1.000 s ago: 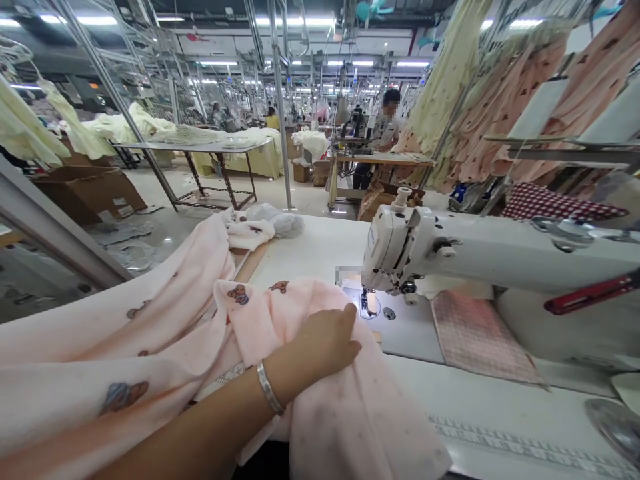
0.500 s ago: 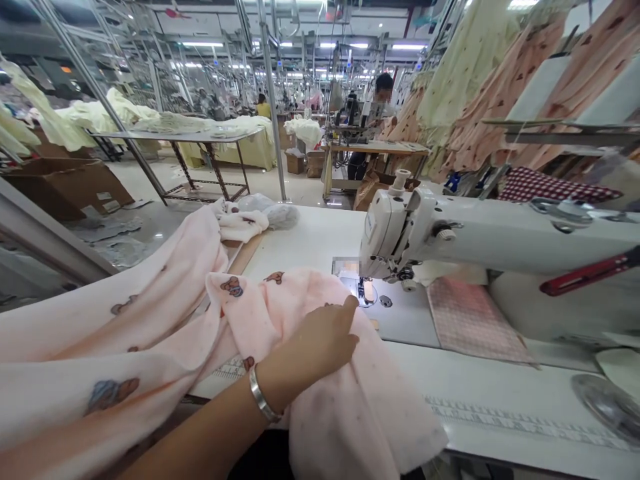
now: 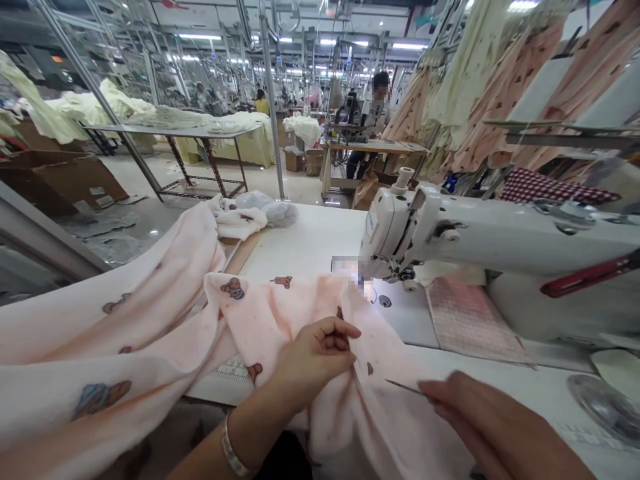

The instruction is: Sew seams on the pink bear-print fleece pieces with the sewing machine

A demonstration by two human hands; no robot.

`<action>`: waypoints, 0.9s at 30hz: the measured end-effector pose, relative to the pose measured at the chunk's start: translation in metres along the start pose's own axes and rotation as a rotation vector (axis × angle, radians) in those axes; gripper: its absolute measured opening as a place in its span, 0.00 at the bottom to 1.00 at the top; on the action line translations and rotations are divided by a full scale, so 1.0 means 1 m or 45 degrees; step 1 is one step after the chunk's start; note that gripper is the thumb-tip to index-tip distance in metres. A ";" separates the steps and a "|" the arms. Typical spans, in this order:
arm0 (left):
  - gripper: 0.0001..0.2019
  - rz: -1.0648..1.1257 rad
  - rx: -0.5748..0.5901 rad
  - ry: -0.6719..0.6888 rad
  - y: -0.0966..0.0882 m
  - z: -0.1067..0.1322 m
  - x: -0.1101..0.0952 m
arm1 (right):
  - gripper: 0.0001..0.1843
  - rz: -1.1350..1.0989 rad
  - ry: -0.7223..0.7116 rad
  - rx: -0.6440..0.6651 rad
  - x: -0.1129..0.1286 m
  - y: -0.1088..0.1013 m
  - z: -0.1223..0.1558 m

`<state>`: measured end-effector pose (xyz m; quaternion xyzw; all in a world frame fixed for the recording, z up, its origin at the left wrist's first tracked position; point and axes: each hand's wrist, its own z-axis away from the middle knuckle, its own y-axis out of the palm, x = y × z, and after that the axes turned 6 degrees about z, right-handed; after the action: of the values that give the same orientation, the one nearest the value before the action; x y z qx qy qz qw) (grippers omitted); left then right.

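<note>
In the head view, the left hand (image 3: 313, 353) is pinching a fold of pink printed fabric (image 3: 273, 320), its fingers curling in narrowly. The fabric is lying beneath that hand, spreading toward nine o'clock and draping toward six. Near four o'clock, the right hand (image 3: 470, 407) is gripping a thin pointed tool (image 3: 401, 385) over the cloth. A white sewing machine (image 3: 470, 230) is standing at two o'clock from the left hand.

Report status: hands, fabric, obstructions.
Left hand on pink printed fabric. Right hand holding thin pointed tool over it. Blur under sewing machine head; obstructions there unclear.
</note>
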<state>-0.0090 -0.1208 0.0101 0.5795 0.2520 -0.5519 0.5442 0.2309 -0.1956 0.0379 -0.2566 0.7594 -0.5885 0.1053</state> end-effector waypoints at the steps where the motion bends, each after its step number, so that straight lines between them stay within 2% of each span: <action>1: 0.14 0.023 -0.007 -0.015 0.000 0.000 0.002 | 0.15 0.041 -0.050 -0.015 0.002 0.001 -0.014; 3: 0.14 0.060 -0.017 -0.014 0.000 0.000 0.003 | 0.16 0.142 -0.092 -0.094 0.008 0.005 -0.037; 6: 0.12 0.068 -0.035 0.024 -0.001 0.001 0.001 | 0.14 0.219 -0.076 -0.173 0.012 0.010 -0.051; 13: 0.11 0.064 -0.006 0.015 -0.001 -0.001 -0.002 | 0.15 0.287 -0.066 -0.095 0.001 0.017 -0.047; 27: 0.10 0.090 -0.017 -0.004 0.000 0.000 -0.004 | 0.15 0.334 -0.091 -0.143 0.004 0.018 -0.049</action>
<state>-0.0103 -0.1200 0.0135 0.5834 0.2342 -0.5316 0.5676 0.2001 -0.1529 0.0356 -0.1813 0.8139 -0.5168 0.1937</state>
